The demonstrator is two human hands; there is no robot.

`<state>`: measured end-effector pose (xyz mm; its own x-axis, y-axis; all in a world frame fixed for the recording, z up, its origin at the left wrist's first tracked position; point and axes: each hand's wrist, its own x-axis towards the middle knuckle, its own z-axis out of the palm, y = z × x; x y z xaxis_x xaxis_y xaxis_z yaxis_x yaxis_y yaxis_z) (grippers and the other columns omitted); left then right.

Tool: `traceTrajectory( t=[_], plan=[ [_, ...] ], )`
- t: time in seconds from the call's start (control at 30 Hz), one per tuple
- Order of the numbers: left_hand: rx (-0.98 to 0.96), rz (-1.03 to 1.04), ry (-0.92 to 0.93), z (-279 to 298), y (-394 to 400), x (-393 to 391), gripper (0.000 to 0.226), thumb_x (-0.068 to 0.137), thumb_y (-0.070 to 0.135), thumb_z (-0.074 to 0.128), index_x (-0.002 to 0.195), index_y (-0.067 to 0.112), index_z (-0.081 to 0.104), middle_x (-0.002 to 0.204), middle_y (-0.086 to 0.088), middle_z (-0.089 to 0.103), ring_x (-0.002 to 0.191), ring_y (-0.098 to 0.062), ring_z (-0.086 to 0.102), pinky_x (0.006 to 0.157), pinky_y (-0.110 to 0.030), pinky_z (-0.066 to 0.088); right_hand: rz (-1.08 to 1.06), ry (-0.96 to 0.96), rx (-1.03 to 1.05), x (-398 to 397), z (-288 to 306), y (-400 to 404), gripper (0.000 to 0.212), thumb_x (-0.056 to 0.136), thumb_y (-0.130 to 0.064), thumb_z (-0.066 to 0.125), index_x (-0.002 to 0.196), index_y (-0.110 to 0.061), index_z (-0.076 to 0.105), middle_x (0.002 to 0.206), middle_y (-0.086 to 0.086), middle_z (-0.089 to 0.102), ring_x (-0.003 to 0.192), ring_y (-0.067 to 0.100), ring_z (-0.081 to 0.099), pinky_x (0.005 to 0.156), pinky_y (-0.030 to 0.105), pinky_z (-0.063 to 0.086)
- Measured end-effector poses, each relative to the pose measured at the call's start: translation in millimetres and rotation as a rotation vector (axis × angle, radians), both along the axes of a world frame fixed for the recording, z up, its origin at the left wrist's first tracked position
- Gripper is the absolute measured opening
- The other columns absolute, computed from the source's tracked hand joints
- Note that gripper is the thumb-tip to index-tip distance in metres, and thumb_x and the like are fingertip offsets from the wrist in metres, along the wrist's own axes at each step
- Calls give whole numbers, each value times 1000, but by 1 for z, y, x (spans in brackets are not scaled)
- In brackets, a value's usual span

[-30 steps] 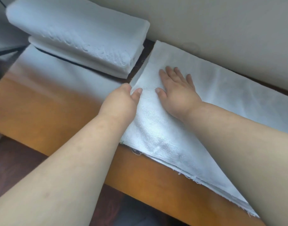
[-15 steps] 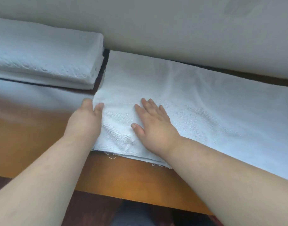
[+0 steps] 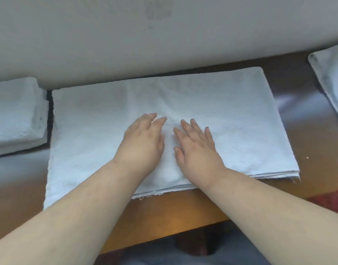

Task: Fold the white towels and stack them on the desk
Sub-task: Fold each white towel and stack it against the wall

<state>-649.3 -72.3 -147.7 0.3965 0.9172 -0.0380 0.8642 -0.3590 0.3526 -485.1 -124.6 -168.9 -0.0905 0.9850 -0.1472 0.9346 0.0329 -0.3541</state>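
The towel [image 3: 221, 121] I am working lies flat on the desk [image 3: 164, 217], already doubled over: layered hems show along its near edge, and its far edge runs close along the wall [image 3: 87, 35]. A second ago I had my left hand [image 3: 143, 144] at the towel's left end, fingers curled at its edge, with my right hand [image 3: 196, 150] flat just inside it. Now both hands sit side by side near the middle of the cloth, at about 6 o'clock of its centre. Each is spread, palm down, fingers straight and pressing the fabric; neither pinches anything.

I read that shift as smoothing finished at the left end and carried inward. The surface looks mostly flat, with faint creases running toward 12 o'clock from my fingertips. The near edge overhangs the desk front slightly.

My judgement is that the next fold is across the width, one short end brought over the other. For that I would need to take a corner pair, probably at 3 o'clock, where the layers show cleanly.

At 9 o'clock, just beside the towel, is the folded stack [image 3: 15, 115], the likely destination. At 2 o'clock, well apart, another white cloth [image 3: 330, 77] lies partly out of view; I cannot tell whether it is folded.
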Motion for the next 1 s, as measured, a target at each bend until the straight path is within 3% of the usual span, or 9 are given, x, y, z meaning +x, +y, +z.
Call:
traceTrajectory(
  t=[0.13, 0.3, 0.43, 0.7, 0.87, 0.93, 1.0],
  plan=[
    [-81, -172, 45, -8, 25, 80, 53, 101, 32, 38, 152, 21, 28, 159, -7, 22, 147, -27, 15, 117, -37, 13, -277, 1, 32, 62, 1, -24, 52, 101, -33, 33, 152, -23, 30, 163, -1, 16, 151, 17, 0, 120, 43, -6],
    [-66, -330, 162, -16, 48, 181, 55, 101, 38, 32, 153, 27, 20, 161, -7, 15, 148, -31, 8, 118, -48, 10, -519, -69, -47, 151, -8, -54, 57, 101, -38, 31, 155, -23, 21, 165, 1, 8, 151, 17, -5, 121, 45, -3],
    [-116, -314, 313, -36, 69, 245, 60, 95, 59, 21, 151, 41, 5, 163, -2, -3, 148, -32, -8, 114, -61, 0, -440, -170, -102, 189, -19, -59, 72, 95, -59, 18, 157, -26, 5, 165, 0, -3, 150, 16, -11, 121, 46, -5],
    [-54, -277, 355, -51, 87, 316, 66, 90, 67, 14, 149, 45, -4, 162, 0, -13, 147, -34, -15, 111, -66, -6, -436, -196, -130, 265, -22, -41, 77, 91, -64, 11, 156, -26, -4, 164, -1, -10, 149, 17, -17, 121, 49, -4],
    [-52, -274, 345, -47, 88, 335, 64, 93, 63, 17, 151, 42, -2, 163, 0, -11, 147, -32, -14, 112, -63, -6, -441, -152, -107, 272, -10, -26, 73, 90, -42, 31, 156, -20, 10, 165, 3, -4, 149, 18, -15, 120, 49, -9],
    [-64, -278, 268, -44, 90, 323, 61, 97, 55, 22, 153, 37, 5, 163, -2, -5, 149, -28, -9, 115, -57, -4, -339, -62, 4, 251, -4, -12, 73, 85, -30, 33, 155, -20, 18, 165, 1, 6, 150, 17, -9, 120, 45, -10],
    [-77, -242, 200, -45, 92, 300, 59, 99, 47, 26, 154, 31, 9, 163, -4, -1, 149, -26, -6, 118, -50, -3, -209, 11, 54, 226, -5, 3, 72, 86, -26, 31, 156, -22, 15, 164, -4, 10, 150, 15, -4, 120, 41, -9]
  ],
)
